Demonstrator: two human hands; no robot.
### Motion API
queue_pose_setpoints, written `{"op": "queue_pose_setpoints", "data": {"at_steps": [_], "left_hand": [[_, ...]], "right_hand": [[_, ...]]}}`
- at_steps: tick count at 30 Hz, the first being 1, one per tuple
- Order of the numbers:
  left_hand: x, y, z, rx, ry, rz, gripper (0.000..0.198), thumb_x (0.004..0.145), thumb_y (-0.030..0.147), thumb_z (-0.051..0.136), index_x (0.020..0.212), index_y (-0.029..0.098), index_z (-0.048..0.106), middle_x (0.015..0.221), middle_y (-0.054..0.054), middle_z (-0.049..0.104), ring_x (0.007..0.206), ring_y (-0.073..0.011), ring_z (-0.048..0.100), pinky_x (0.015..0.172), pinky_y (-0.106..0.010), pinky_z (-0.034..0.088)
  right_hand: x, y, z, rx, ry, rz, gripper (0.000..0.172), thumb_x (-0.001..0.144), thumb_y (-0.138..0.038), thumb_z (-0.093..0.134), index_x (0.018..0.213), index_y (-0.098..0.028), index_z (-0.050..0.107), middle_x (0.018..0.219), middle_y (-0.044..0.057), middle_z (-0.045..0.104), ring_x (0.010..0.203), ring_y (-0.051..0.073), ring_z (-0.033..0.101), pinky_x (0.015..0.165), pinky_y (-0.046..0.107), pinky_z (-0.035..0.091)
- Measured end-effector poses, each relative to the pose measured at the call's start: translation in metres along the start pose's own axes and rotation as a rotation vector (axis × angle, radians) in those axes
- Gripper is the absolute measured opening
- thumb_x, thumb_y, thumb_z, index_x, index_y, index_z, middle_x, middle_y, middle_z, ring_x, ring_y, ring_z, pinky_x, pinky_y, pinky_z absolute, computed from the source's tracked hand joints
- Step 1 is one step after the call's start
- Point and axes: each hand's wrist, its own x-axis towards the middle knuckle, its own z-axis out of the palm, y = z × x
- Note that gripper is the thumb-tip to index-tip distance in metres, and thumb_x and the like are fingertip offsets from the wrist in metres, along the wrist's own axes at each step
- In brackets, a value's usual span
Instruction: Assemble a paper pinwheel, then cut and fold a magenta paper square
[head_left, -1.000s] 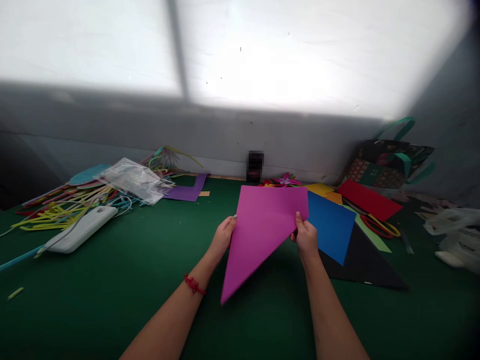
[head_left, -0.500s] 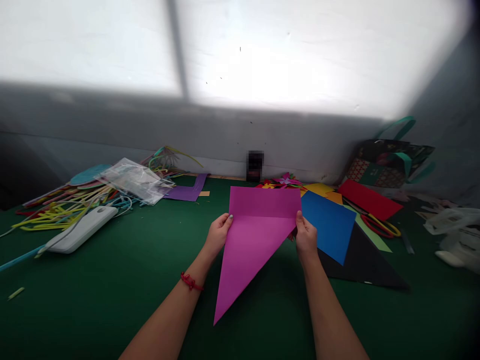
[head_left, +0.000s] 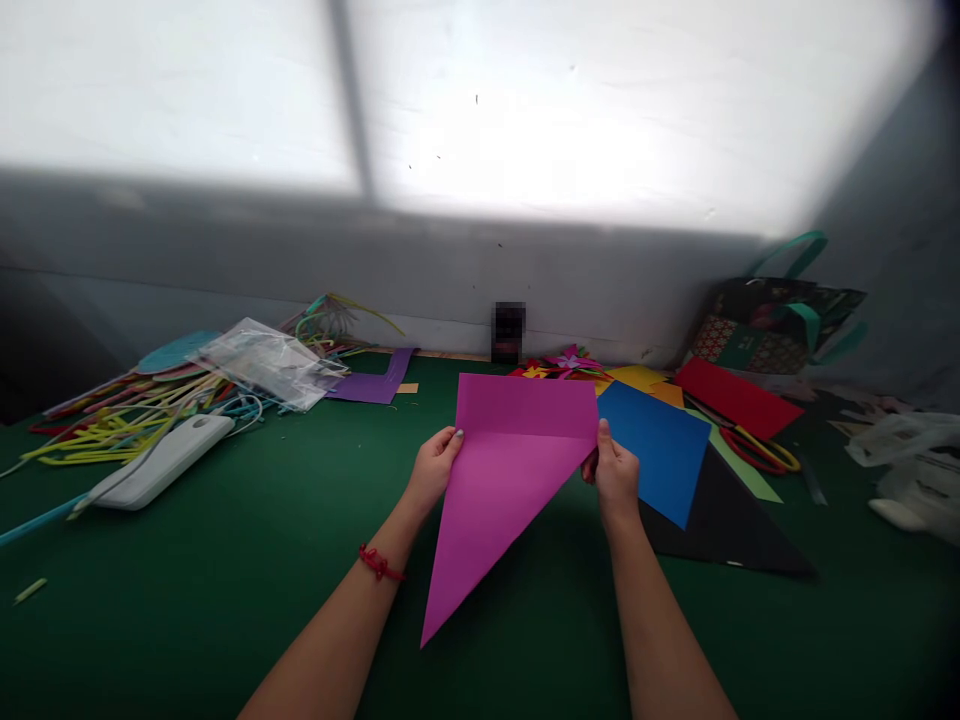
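The left hand [head_left: 435, 465] is closed on the left edge of the folded magenta paper [head_left: 502, 470]; the right hand [head_left: 616, 475] pinches its right corner; the paper sits between them, equally near both, its long axis running from the wide far edge to a point toward the person, over the green table [head_left: 225, 560]; a blue sheet [head_left: 660, 450] lies just right of the right hand

Craft workroom: green-covered table [head_left: 187, 600] littered with coloured card [head_left: 660, 450], folded magenta sheet [head_left: 510, 480], bright strips [head_left: 112, 425], scissors [head_left: 765, 455], gift bag [head_left: 772, 325].
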Motion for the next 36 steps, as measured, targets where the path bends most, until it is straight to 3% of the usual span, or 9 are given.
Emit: {"op": "queue_pose_setpoints", "data": {"at_steps": [5, 11, 15, 19, 22, 28, 31, 33, 36], "left_hand": [[0.001, -0.001, -0.001, 0.001, 0.003, -0.008, 0.031, 0.071, 0.044, 0.062, 0.082, 0.015, 0.058, 0.071, 0.001, 0.057, 0.061, -0.0109, 0.051, 0.058, -0.021, 0.040], [0.002, -0.002, -0.004, 0.001, 0.000, -0.001, 0.031, 0.071, 0.044, 0.061, 0.082, 0.016, 0.059, 0.070, 0.002, 0.056, 0.062, -0.0110, 0.051, 0.059, -0.021, 0.040], [0.003, -0.001, -0.007, 0.029, 0.046, 0.011, 0.032, 0.070, 0.046, 0.062, 0.079, 0.015, 0.059, 0.069, 0.001, 0.057, 0.060, -0.0112, 0.050, 0.056, -0.021, 0.039], [0.002, 0.000, -0.008, 0.080, 0.055, -0.013, 0.033, 0.072, 0.047, 0.059, 0.079, 0.015, 0.060, 0.070, 0.000, 0.058, 0.060, -0.0115, 0.051, 0.055, -0.020, 0.040], [0.001, 0.002, -0.007, 0.108, 0.031, -0.066, 0.036, 0.073, 0.050, 0.057, 0.081, 0.015, 0.061, 0.073, -0.003, 0.061, 0.062, -0.0145, 0.055, 0.053, -0.022, 0.042], [-0.005, 0.009, -0.004, 0.051, -0.145, -0.086, 0.048, 0.065, 0.039, 0.069, 0.105, 0.015, 0.059, 0.102, -0.011, 0.064, 0.087, -0.0239, 0.061, 0.070, -0.031, 0.048], [-0.007, 0.014, -0.008, -0.030, -0.145, -0.111, 0.047, 0.069, 0.044, 0.066, 0.106, 0.015, 0.059, 0.100, -0.011, 0.065, 0.083, -0.0224, 0.062, 0.069, -0.030, 0.048], [-0.006, 0.016, -0.011, -0.125, -0.136, -0.133, 0.051, 0.075, 0.054, 0.054, 0.107, 0.015, 0.060, 0.096, -0.011, 0.065, 0.079, -0.0220, 0.062, 0.065, -0.030, 0.048], [-0.005, 0.015, -0.013, -0.198, -0.089, -0.119, 0.055, 0.078, 0.057, 0.046, 0.111, 0.015, 0.058, 0.089, -0.010, 0.066, 0.071, -0.0203, 0.062, 0.056, -0.028, 0.047]], "right_hand": [[-0.004, -0.004, -0.001, -0.136, 0.043, -0.020, 0.057, 0.076, -0.063, 0.043, 0.038, -0.021, 0.041, 0.032, -0.002, 0.041, 0.034, 0.010, 0.040, 0.041, 0.024, 0.034], [-0.001, -0.004, 0.002, -0.022, 0.022, 0.041, 0.056, 0.073, -0.065, 0.045, 0.040, -0.020, 0.043, 0.032, -0.002, 0.041, 0.033, 0.009, 0.039, 0.039, 0.023, 0.033], [0.000, -0.002, 0.006, 0.105, -0.195, 0.128, 0.056, 0.071, -0.067, 0.047, 0.043, -0.019, 0.048, 0.035, 0.001, 0.048, 0.033, 0.011, 0.042, 0.037, 0.024, 0.033], [-0.002, 0.001, 0.009, 0.026, -0.371, 0.137, 0.052, 0.070, -0.059, 0.056, 0.040, -0.017, 0.049, 0.035, 0.002, 0.049, 0.031, 0.009, 0.039, 0.036, 0.023, 0.030], [-0.003, 0.002, 0.011, 0.010, -0.320, 0.103, 0.052, 0.071, -0.056, 0.057, 0.038, -0.017, 0.048, 0.032, 0.001, 0.047, 0.030, 0.008, 0.038, 0.036, 0.022, 0.030], [-0.001, 0.002, 0.009, 0.042, -0.284, 0.146, 0.049, 0.070, -0.056, 0.059, 0.042, -0.017, 0.048, 0.034, 0.001, 0.048, 0.031, 0.008, 0.040, 0.035, 0.022, 0.030], [0.000, 0.000, 0.005, 0.159, -0.306, 0.214, 0.038, 0.065, -0.050, 0.067, 0.056, -0.016, 0.052, 0.039, -0.002, 0.051, 0.031, 0.006, 0.037, 0.032, 0.020, 0.024], [0.002, -0.002, 0.003, 0.261, -0.314, 0.240, 0.034, 0.062, -0.046, 0.071, 0.064, -0.016, 0.055, 0.041, -0.003, 0.052, 0.030, 0.005, 0.034, 0.030, 0.019, 0.019], [0.003, -0.004, 0.003, 0.400, -0.229, 0.224, 0.032, 0.062, -0.044, 0.071, 0.061, -0.016, 0.056, 0.045, -0.002, 0.055, 0.032, 0.005, 0.035, 0.031, 0.020, 0.020]]}}
